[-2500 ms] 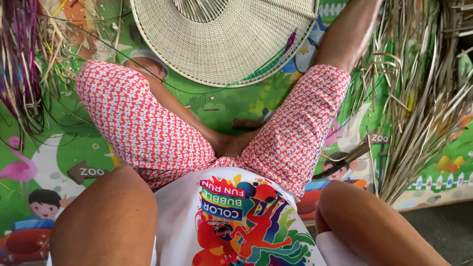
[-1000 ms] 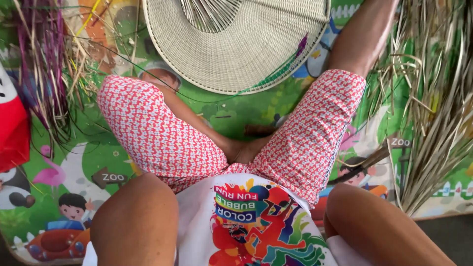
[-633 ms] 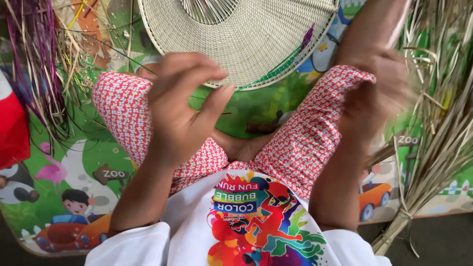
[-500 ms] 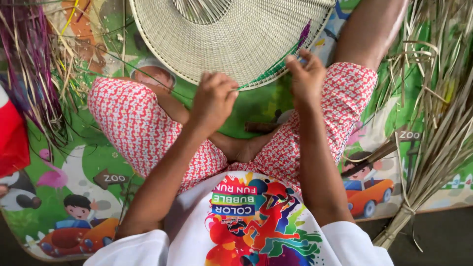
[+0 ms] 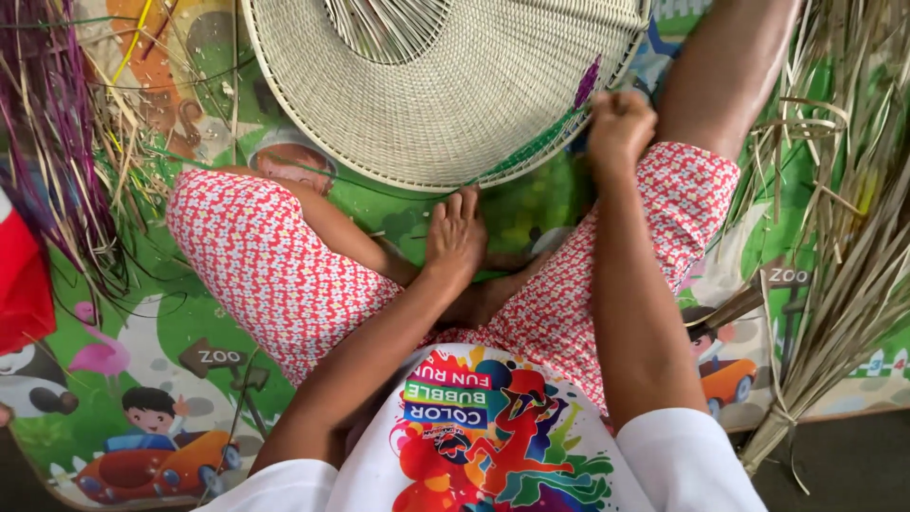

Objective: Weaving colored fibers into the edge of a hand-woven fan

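Leftmost, the left hand [image 5: 455,237] lies flat, fingers together, just below the woven disc [image 5: 445,90], whose near rim curves from left up to the right. Rightward, the right hand [image 5: 621,128] is fisted at that rim, seemingly pinching a green strand [image 5: 531,156]; dry reeds [image 5: 844,256] crowd the right.

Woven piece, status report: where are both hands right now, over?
Left hand flat, open, just below woven round rim. Right hand fisted at rim by purple strand. Dry straw bundle lies right, apart.
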